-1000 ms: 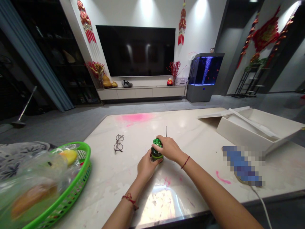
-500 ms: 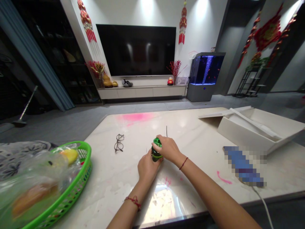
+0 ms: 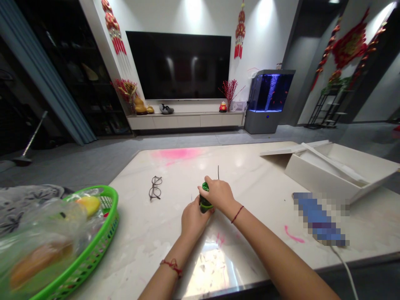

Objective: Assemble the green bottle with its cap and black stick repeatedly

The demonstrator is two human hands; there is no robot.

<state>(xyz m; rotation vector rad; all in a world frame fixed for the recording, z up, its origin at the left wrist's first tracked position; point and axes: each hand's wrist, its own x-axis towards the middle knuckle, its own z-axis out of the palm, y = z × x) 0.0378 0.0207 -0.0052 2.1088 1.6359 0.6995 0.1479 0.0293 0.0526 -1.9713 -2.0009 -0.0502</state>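
Observation:
A small dark green bottle (image 3: 205,205) with a shiny green cap (image 3: 205,186) stands at the middle of the white table, mostly covered by my fingers. My left hand (image 3: 193,218) is wrapped round its lower part from the left. From the right, my right hand (image 3: 220,195) grips the cap, thumb and fingers on its sides. Left of my hands lies a pair of glasses (image 3: 155,187), and a thin black stick-like thing (image 3: 218,171) is just beyond my right hand.
A green plastic basket (image 3: 114,208) holding bagged food stands at the left. On the right are an open white box (image 3: 321,179) and a blurred-out blue object (image 3: 321,221) with a white cable (image 3: 345,264). The table's (image 3: 250,250) front edge runs below my forearms.
My right fingers have shifted slightly round the cap. Both hands stay on the bottle in almost the same place, and the view has moved a little.

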